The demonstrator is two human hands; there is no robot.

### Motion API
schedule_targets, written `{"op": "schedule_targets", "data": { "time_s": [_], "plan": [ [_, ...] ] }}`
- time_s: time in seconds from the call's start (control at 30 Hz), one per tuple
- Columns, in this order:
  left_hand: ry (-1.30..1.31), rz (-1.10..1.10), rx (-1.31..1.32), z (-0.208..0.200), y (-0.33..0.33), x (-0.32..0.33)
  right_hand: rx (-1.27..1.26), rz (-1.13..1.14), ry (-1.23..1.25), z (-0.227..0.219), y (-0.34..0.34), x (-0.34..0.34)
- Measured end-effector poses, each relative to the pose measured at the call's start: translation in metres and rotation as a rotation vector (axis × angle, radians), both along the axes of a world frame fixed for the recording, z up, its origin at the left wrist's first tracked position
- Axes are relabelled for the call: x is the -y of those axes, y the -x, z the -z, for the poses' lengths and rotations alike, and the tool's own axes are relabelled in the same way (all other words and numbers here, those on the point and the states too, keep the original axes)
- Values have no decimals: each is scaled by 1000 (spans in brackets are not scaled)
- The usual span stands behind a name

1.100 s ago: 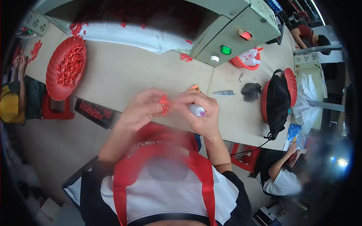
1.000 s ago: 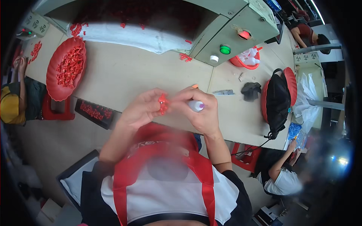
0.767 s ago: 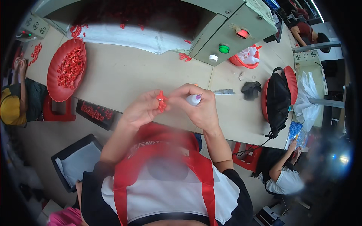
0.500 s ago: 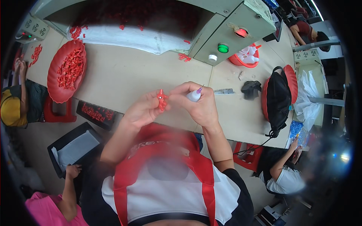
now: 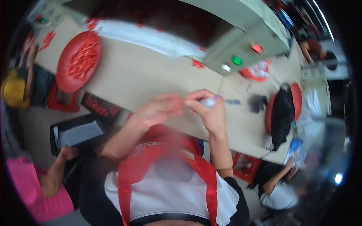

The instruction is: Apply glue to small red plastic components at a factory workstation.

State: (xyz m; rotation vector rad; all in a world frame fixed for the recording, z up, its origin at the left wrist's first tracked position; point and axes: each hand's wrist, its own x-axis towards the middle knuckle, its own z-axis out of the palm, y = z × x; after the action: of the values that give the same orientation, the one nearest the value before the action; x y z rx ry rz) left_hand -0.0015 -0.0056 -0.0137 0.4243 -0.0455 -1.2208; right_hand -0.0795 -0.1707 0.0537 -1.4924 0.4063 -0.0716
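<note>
Motion blurs this moment. My right hand point(image 5: 207, 113) is closed round a small white squeeze bottle point(image 5: 208, 102) with a purple tip, its thumb and forefinger reaching toward my left hand. My left hand point(image 5: 154, 112) is closed at the fingertips on a small red plastic figure point(image 5: 179, 101), which shows only as a red smear between the two hands. The right fingertips are at the figure's edge; whether they grip it too I cannot tell. Both hands are above the near part of the pale table point(image 5: 158, 71).
A red scalloped bowl point(image 5: 96, 49) of red pieces stands left, above a black tray point(image 5: 85, 98) of more pieces. At the back is a grey-green machine point(image 5: 226, 52) with lit buttons. Right lie a red basket point(image 5: 247, 74), dark cloth point(image 5: 257, 103) and black bag point(image 5: 283, 120). Co-workers sit on both sides.
The view has swung, so the table and machine appear shifted right. My left hand has turned, its fingers now stretched nearer the right fingertips. The bottle stays in my right hand.
</note>
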Motion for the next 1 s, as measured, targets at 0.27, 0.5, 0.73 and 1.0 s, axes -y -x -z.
{"op": "schedule_targets", "data": {
  "time_s": [0.27,0.5,0.73,1.0],
  "plan": [
    [96,132,12,1,7,17,134,20,-150,19,17,5],
    [144,123,23,5,10,12,103,-1,-204,13,15,-2],
    [144,152,53,1,12,14,138,10,-202,16,21,0],
    [70,173,49,2,13,15,91,51,-269,17,25,1]
  ]
}}
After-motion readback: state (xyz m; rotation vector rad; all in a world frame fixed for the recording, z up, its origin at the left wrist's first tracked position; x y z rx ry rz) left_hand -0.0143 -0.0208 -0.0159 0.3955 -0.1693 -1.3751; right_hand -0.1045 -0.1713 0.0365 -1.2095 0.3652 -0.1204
